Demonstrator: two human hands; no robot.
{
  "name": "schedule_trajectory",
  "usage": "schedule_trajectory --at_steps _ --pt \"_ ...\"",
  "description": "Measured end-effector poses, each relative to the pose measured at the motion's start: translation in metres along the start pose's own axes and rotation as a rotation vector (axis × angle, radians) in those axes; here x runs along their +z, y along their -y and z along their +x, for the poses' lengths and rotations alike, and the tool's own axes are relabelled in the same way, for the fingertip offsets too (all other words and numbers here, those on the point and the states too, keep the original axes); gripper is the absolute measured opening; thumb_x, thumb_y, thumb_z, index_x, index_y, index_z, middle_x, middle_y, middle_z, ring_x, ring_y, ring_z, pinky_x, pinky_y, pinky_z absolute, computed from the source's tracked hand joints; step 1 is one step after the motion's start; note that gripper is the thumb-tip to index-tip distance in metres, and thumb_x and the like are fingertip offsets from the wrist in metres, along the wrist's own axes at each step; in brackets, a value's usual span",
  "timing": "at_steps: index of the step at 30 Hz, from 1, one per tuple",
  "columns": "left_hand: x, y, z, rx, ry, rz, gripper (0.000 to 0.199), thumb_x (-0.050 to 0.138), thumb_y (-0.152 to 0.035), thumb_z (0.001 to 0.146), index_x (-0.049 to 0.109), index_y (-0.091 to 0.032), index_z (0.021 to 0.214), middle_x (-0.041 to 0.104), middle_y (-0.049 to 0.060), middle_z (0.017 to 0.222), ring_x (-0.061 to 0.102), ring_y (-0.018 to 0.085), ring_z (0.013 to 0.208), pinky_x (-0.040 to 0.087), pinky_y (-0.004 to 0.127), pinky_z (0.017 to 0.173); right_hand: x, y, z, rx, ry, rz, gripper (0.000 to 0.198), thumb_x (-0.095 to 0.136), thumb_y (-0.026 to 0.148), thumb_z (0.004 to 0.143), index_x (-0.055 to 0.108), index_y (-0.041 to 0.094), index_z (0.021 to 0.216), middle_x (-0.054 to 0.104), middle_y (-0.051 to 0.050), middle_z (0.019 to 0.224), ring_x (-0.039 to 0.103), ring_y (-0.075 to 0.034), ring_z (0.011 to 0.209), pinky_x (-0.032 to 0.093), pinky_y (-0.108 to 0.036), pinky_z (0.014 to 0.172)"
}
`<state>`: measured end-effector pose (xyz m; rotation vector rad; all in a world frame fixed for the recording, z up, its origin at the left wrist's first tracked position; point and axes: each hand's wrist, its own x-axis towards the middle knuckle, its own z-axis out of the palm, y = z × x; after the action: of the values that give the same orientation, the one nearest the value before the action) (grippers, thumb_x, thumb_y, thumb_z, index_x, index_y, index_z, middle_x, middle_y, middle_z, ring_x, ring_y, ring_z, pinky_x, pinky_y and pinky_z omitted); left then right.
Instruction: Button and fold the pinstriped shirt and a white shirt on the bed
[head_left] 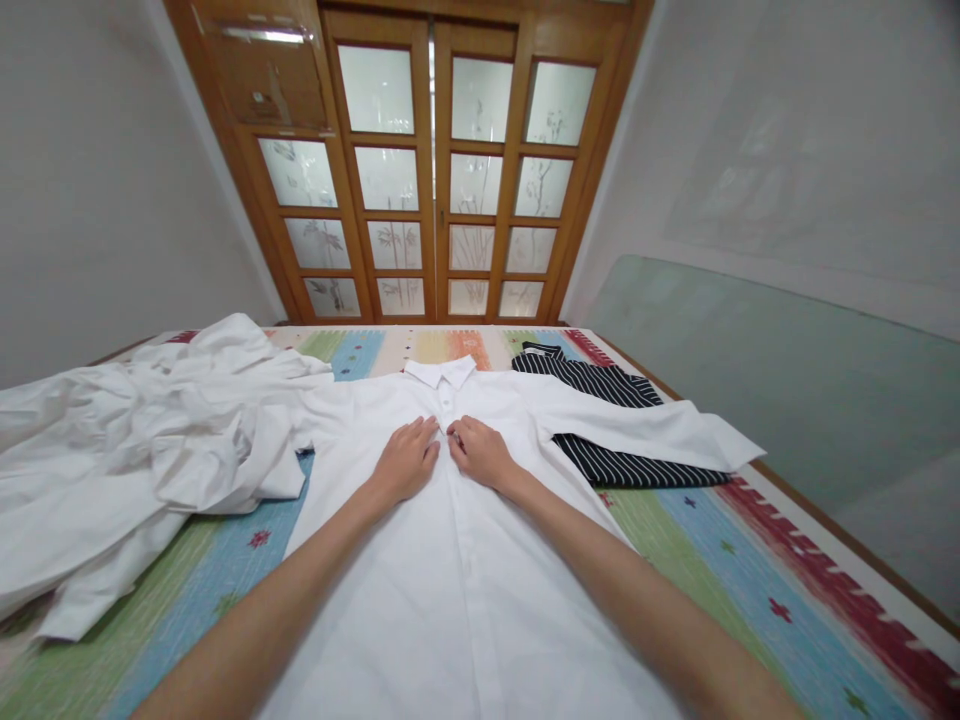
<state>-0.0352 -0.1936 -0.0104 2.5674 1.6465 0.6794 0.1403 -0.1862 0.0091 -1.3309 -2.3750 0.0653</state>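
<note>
In the head view, a smooth white shirt (pixel 405 590) lies flat on a printed sheet (pixel 682 540), between a crumpled white heap (pixel 172 430) and dark striped cloth (pixel 637 465) under its sleeve (pixel 645 425). Left hand (pixel 409 458) and right hand (pixel 478 450) face down below the collar (pixel 439 373), fingers bent; whether pinching, I cannot tell. Sheet shows rightward toward the wall (pixel 810 150).

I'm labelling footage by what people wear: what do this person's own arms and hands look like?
The left hand and right hand are bare, with no glove, ring or watch visible. The left forearm and right forearm are slim, with no sleeve or bracelet in view. Nail details are too small to tell.
</note>
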Motion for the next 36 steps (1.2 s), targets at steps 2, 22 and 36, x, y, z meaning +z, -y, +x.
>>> schedule_trajectory --at_steps 2,22,36 --pt "0.0 -0.001 0.0 0.003 0.022 0.039 0.046 0.036 -0.027 0.094 0.051 -0.012 0.136 0.053 0.015 0.142 0.043 0.028 0.136 0.033 0.046 0.112 0.0 0.001 -0.01 -0.083 -0.043 -0.048 0.033 0.048 0.024 0.092 0.061 0.015 0.121 0.058 -0.017 0.129 0.052 -0.027 0.119 0.045 -0.039 0.096" --pt "-0.043 0.017 -0.066 -0.17 0.197 0.282 0.06 0.028 -0.052 0.097 0.035 -0.023 0.15 0.033 0.007 0.156 0.025 0.031 0.145 0.022 0.059 0.114 -0.042 0.017 -0.13 -0.386 0.255 0.029 0.065 0.035 0.051 0.099 0.024 0.018 0.154 0.018 -0.013 0.16 0.007 -0.027 0.149 0.011 -0.052 0.12" --pt "-0.081 -0.028 -0.166 0.35 0.188 0.111 0.065 0.048 -0.047 0.094 0.027 -0.025 0.152 0.041 0.008 0.152 0.035 0.027 0.141 0.033 0.048 0.114 -0.064 0.024 -0.13 -0.413 0.22 0.238 0.038 0.047 0.035 0.097 0.058 0.021 0.13 0.056 -0.011 0.138 0.047 -0.024 0.13 0.035 -0.045 0.109"
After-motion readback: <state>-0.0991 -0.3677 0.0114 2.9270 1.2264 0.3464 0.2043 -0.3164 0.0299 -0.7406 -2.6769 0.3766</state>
